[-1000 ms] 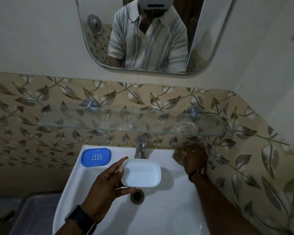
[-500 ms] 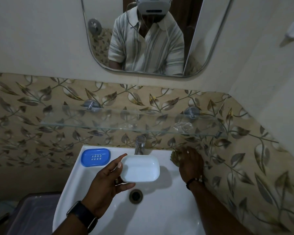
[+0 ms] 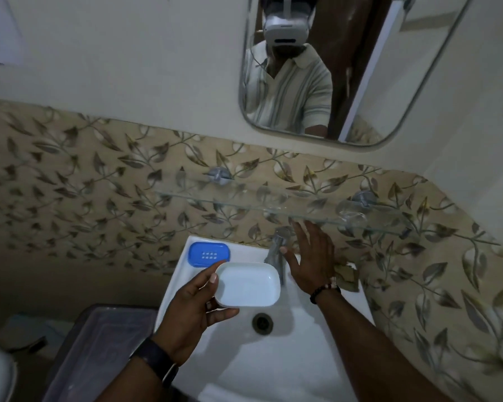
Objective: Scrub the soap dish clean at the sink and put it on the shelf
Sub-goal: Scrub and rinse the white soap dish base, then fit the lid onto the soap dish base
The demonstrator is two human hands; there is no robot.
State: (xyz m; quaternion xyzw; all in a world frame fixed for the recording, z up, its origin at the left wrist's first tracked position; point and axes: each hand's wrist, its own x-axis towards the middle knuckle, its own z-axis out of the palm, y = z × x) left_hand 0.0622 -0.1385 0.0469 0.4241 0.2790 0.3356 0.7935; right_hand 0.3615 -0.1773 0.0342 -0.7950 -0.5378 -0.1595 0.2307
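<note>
The left hand (image 3: 186,311) holds the white soap dish (image 3: 248,284) over the sink (image 3: 276,358), hollow side up. Its thumb lies against the dish's near left edge and the other fingers (image 3: 224,314) curl under the dish's base, so the hand is closed around the dish. The dish hangs above the basin, with the drain (image 3: 262,322) just below and to the right of those fingers. A dark watch (image 3: 157,361) sits on the left wrist.

The right hand (image 3: 310,256) is spread flat, fingers apart and holding nothing. It is raised beside the tap (image 3: 276,250), which stands just left of its thumb, between the two hands. A beaded bracelet (image 3: 323,290) circles the right wrist. Behind the heel of that hand, on the sink's back right corner, lies a brownish scrubber (image 3: 346,275), apart from the fingertips.

A blue soap dish insert (image 3: 209,253) with small holes rests on the sink's back left corner, just beyond the left thumb and close to the white dish. The glass shelf (image 3: 244,203) runs along the leaf-patterned wall just above the right fingertips; a clear object (image 3: 351,212) stands on its right part, too faint to tell what it is. Above hangs a mirror (image 3: 360,68). Left of the sink, below the left forearm, sits a grey lidded bin (image 3: 99,349).
</note>
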